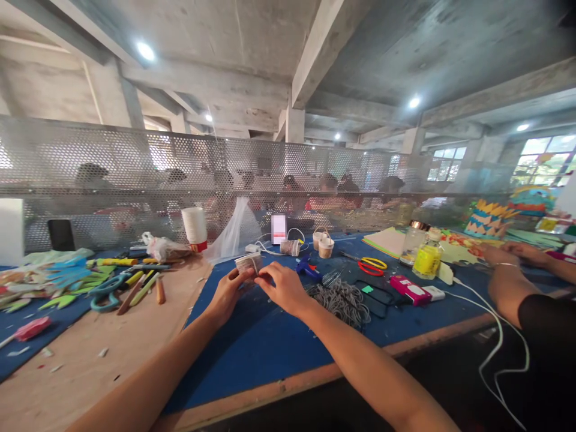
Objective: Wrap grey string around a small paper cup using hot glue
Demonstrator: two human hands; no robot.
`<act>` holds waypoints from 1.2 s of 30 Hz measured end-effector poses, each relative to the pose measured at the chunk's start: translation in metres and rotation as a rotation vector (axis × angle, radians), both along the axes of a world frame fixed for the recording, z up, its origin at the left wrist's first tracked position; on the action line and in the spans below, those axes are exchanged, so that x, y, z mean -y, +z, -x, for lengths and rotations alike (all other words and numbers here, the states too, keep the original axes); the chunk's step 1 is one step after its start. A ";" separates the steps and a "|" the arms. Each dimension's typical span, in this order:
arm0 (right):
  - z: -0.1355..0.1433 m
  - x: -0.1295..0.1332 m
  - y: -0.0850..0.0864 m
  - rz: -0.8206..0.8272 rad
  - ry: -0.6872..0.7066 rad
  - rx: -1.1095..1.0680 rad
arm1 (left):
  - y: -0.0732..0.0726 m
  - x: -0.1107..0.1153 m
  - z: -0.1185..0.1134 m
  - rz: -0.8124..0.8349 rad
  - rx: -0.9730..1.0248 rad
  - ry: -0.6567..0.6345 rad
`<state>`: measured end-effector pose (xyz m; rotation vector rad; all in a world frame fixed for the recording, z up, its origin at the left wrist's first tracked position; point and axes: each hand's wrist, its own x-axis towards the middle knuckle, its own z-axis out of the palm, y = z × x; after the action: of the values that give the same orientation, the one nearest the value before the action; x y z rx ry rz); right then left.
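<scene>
A small cup wrapped in pale cord [247,263] is held up over the blue tabletop, tilted. My left hand [228,294] grips it from the left, thumb on the near side. At its right edge my right hand [283,285] is closed in a pinch, and a strand of cord seems to run into the fingertips, which partly hide it. Just right of that wrist lies a tangled heap of grey cord [339,302]. Behind the hands another cord-wrapped cup [290,246] rests on its side, near two small upright cups, one being a tan cup [326,248].
A blue glue gun [308,268], scissors [372,265], a magenta box [409,290] and a yellow jar [426,259] stand or lie to the right. Tools and teal scissors [108,292] lie left. A phone [278,230] leans by the perforated screen [216,174]. A co-worker's arm [508,288] reaches in at right.
</scene>
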<state>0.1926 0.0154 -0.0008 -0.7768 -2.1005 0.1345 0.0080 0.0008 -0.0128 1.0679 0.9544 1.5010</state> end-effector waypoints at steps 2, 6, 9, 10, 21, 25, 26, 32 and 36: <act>-0.001 0.007 0.006 -0.122 -0.015 0.051 | 0.000 0.000 0.000 -0.008 0.009 0.002; -0.018 0.009 0.028 -0.196 -0.159 0.114 | 0.000 -0.002 0.000 0.018 0.010 0.026; -0.048 -0.006 0.045 -0.094 -0.349 0.189 | -0.001 -0.002 0.000 0.032 0.006 0.012; -0.059 -0.014 0.049 -0.035 -0.419 0.246 | -0.001 -0.001 0.000 0.033 0.004 0.000; -0.092 -0.059 0.007 0.343 -0.705 0.662 | 0.002 0.004 -0.003 0.020 0.009 -0.056; -0.089 -0.065 -0.005 0.323 -0.707 0.665 | 0.000 0.004 -0.004 0.030 -0.011 -0.068; -0.089 -0.066 -0.007 0.318 -0.706 0.664 | -0.001 0.004 -0.004 0.032 -0.012 -0.078; -0.091 -0.067 -0.010 0.295 -0.757 0.613 | -0.003 0.001 -0.003 0.022 0.003 -0.098; -0.098 -0.068 -0.001 0.259 -0.828 0.494 | -0.001 0.002 -0.003 0.022 0.022 -0.083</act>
<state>0.2906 0.0834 -0.0016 -1.9253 -2.0319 -0.2678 0.0114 -0.0013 -0.0136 1.0609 0.8988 1.4290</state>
